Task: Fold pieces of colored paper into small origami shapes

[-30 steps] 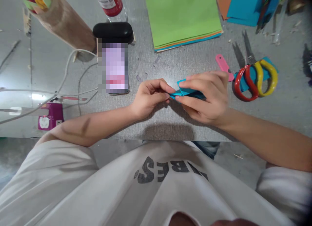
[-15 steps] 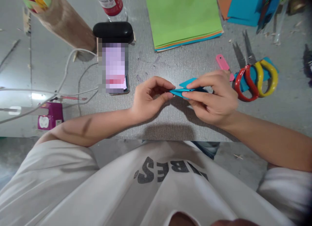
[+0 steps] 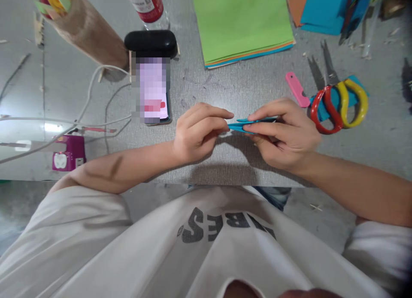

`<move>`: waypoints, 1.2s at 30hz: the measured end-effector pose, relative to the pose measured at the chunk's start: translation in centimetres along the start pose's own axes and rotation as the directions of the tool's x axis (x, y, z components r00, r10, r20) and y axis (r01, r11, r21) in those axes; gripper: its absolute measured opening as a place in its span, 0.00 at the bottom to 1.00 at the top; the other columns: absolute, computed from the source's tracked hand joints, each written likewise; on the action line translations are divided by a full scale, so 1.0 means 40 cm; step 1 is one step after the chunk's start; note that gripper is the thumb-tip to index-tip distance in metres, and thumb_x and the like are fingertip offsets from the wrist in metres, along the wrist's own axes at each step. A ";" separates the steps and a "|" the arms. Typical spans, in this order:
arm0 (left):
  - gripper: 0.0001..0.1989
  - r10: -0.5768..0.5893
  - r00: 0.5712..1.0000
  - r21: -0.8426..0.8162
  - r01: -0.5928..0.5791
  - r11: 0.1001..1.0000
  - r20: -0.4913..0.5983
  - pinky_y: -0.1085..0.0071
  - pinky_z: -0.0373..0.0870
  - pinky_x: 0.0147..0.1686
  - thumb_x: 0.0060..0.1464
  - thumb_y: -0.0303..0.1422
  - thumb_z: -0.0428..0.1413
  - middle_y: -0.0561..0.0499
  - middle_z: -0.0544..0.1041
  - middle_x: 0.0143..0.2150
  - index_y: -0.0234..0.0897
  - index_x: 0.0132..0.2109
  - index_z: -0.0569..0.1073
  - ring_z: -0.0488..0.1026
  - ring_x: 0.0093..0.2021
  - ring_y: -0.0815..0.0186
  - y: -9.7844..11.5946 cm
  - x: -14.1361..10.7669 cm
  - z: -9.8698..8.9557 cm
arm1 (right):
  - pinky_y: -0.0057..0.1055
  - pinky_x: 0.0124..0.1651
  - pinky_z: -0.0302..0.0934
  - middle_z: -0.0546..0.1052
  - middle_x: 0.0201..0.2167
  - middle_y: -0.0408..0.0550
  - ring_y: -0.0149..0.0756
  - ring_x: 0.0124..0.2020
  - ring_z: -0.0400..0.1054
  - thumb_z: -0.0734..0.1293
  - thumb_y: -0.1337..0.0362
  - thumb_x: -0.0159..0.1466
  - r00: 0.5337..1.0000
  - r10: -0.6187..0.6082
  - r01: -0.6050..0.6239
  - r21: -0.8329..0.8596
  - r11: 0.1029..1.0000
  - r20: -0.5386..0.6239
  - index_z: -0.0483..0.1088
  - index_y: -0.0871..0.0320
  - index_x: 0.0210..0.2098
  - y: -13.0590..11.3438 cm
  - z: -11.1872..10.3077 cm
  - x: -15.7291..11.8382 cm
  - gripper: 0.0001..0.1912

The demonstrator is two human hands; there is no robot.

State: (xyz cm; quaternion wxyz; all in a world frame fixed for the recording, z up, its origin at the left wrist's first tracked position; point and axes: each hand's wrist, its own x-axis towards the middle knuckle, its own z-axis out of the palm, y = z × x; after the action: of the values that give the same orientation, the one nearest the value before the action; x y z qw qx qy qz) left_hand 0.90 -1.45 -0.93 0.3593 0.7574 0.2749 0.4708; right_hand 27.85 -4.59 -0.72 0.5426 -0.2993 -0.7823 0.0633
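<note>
A small piece of folded blue paper (image 3: 237,127) is held above the table between my hands, its narrow layers seen nearly edge-on and pointing left. My right hand (image 3: 286,133) is closed on its right part, with thumb and fingers pinching the layers. At the pointed left end, my left hand (image 3: 201,133) is closed with a fingertip against the tip. Its index finger reaches out above the paper, and its thumb is mostly hidden behind the fingers.
Red-and-yellow scissors (image 3: 334,98) lie on blue paper at right, beside a pink cutter (image 3: 296,90). A green-topped paper stack (image 3: 244,28) lies at the back. Left are a phone (image 3: 151,88), a black case (image 3: 150,43), a bottle (image 3: 149,6), cables and a purple adapter (image 3: 72,152).
The folded paper has turned so its layers look narrower, more edge-on. My left hand has rolled over, its index finger lifting out straighter and its thumb going out of sight.
</note>
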 end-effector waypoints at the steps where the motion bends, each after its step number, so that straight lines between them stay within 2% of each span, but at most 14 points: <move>1: 0.09 -0.017 1.000 0.016 0.017 1.000 0.005 0.48 0.81 0.61 0.77 0.41 0.69 0.47 0.95 0.54 0.50 0.43 0.88 0.87 0.52 0.51 0.002 0.001 0.001 | 0.52 0.46 0.81 0.93 0.51 0.44 0.48 0.44 0.87 0.80 0.63 0.80 1.000 0.009 -0.009 -0.009 1.000 0.006 0.90 0.37 0.61 0.000 0.002 0.000 0.15; 3: 0.12 -0.076 0.997 0.034 0.075 0.997 0.014 0.43 0.79 0.65 0.77 0.43 0.69 0.46 0.94 0.53 0.49 0.40 0.86 0.86 0.53 0.48 0.006 0.004 0.004 | 0.53 0.47 0.81 0.93 0.51 0.44 0.49 0.45 0.87 0.78 0.64 0.81 0.998 0.060 -0.059 -0.035 0.998 0.025 0.90 0.34 0.61 -0.001 0.006 -0.002 0.16; 5: 0.13 -0.122 0.993 0.045 0.122 0.992 0.001 0.41 0.78 0.67 0.77 0.45 0.69 0.46 0.94 0.52 0.49 0.39 0.84 0.85 0.53 0.47 0.008 0.006 0.010 | 0.53 0.47 0.80 0.93 0.51 0.43 0.48 0.45 0.87 0.78 0.63 0.82 0.999 0.051 -0.051 -0.034 0.998 0.009 0.90 0.33 0.62 0.001 0.010 -0.005 0.16; 8: 0.12 -0.101 0.994 0.047 0.103 0.994 -0.039 0.42 0.77 0.67 0.76 0.43 0.69 0.46 0.93 0.50 0.49 0.40 0.84 0.84 0.51 0.48 0.005 0.006 0.015 | 0.52 0.46 0.81 0.93 0.52 0.44 0.48 0.44 0.87 0.79 0.62 0.81 1.000 0.002 -0.003 -0.007 1.000 -0.022 0.90 0.35 0.66 0.005 0.012 -0.010 0.18; 12: 0.09 -0.083 0.995 0.038 0.085 0.996 -0.049 0.44 0.77 0.64 0.74 0.40 0.70 0.47 0.92 0.46 0.49 0.41 0.85 0.83 0.48 0.50 0.000 0.006 0.015 | 0.56 0.52 0.81 0.92 0.55 0.42 0.50 0.49 0.87 0.77 0.63 0.82 0.994 0.099 -0.097 -0.033 0.995 0.038 0.89 0.27 0.67 -0.004 0.007 -0.012 0.22; 16: 0.09 -0.088 0.994 -0.045 0.085 0.995 -0.069 0.48 0.77 0.59 0.75 0.40 0.71 0.47 0.90 0.44 0.48 0.41 0.86 0.83 0.47 0.52 0.001 0.005 0.016 | 0.54 0.51 0.81 0.92 0.55 0.43 0.48 0.48 0.87 0.77 0.64 0.83 0.996 0.069 -0.066 -0.048 0.997 0.057 0.90 0.30 0.65 -0.007 -0.001 -0.010 0.20; 18: 0.08 -0.135 0.987 -0.092 0.127 0.988 -0.085 0.51 0.78 0.55 0.75 0.42 0.74 0.47 0.90 0.46 0.48 0.46 0.88 0.83 0.46 0.53 0.004 0.003 0.018 | 0.52 0.48 0.81 0.92 0.54 0.43 0.47 0.47 0.86 0.77 0.63 0.82 0.998 0.037 -0.033 -0.068 0.997 0.049 0.90 0.32 0.64 -0.002 -0.002 -0.011 0.18; 20: 0.11 -0.202 0.978 -0.131 0.193 0.972 -0.057 0.53 0.79 0.54 0.72 0.46 0.78 0.46 0.90 0.49 0.48 0.49 0.91 0.84 0.48 0.54 0.007 0.001 0.019 | 0.52 0.48 0.81 0.92 0.54 0.43 0.47 0.47 0.86 0.78 0.62 0.82 0.998 0.023 -0.019 -0.065 0.998 0.053 0.89 0.31 0.64 0.005 0.000 -0.015 0.18; 23: 0.16 -0.256 0.967 -0.169 0.254 0.952 0.012 0.54 0.81 0.53 0.71 0.52 0.80 0.44 0.92 0.52 0.47 0.48 0.93 0.86 0.52 0.54 0.010 0.002 0.019 | 0.55 0.55 0.81 0.91 0.57 0.44 0.49 0.51 0.87 0.77 0.60 0.83 0.996 0.058 -0.057 -0.013 0.998 0.074 0.88 0.28 0.69 0.008 0.005 -0.022 0.21; 25: 0.19 -0.281 0.960 -0.203 0.278 0.939 0.014 0.55 0.82 0.53 0.70 0.56 0.80 0.44 0.92 0.51 0.48 0.46 0.94 0.86 0.51 0.54 0.010 0.003 0.020 | 0.57 0.58 0.81 0.91 0.58 0.45 0.51 0.53 0.86 0.76 0.59 0.84 0.994 0.073 -0.074 0.005 0.997 0.076 0.87 0.27 0.70 0.006 0.008 -0.026 0.21; 31: 0.24 -0.324 0.946 -0.286 0.307 0.908 -0.013 0.54 0.84 0.51 0.61 0.61 0.84 0.45 0.91 0.46 0.47 0.41 0.94 0.86 0.45 0.56 0.014 0.011 0.025 | 0.59 0.55 0.81 0.92 0.53 0.45 0.53 0.50 0.87 0.76 0.55 0.83 0.989 0.103 -0.093 -0.091 0.992 0.105 0.89 0.30 0.62 0.001 -0.005 -0.041 0.13; 34: 0.24 -0.314 0.949 -0.233 0.301 0.925 -0.020 0.50 0.86 0.55 0.64 0.62 0.82 0.45 0.91 0.44 0.48 0.38 0.92 0.86 0.45 0.55 0.022 0.010 0.024 | 0.62 0.57 0.81 0.92 0.52 0.46 0.56 0.51 0.88 0.76 0.51 0.83 0.975 0.156 -0.136 -0.132 0.982 0.157 0.89 0.33 0.58 0.002 -0.013 -0.036 0.09; 36: 0.24 -0.302 0.953 -0.188 0.292 0.938 -0.028 0.49 0.86 0.57 0.69 0.62 0.79 0.45 0.91 0.45 0.48 0.38 0.92 0.86 0.46 0.55 0.028 0.007 0.022 | 0.59 0.54 0.82 0.93 0.51 0.45 0.54 0.48 0.89 0.77 0.53 0.82 0.986 0.111 -0.096 -0.120 0.988 0.123 0.88 0.36 0.55 0.004 -0.010 -0.022 0.06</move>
State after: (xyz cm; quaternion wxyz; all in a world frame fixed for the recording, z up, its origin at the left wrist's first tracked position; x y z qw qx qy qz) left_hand 1.90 -2.15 -0.17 0.4858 0.6578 0.3520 0.4555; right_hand 28.46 -5.00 -1.34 0.4688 -0.3653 -0.8015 0.0658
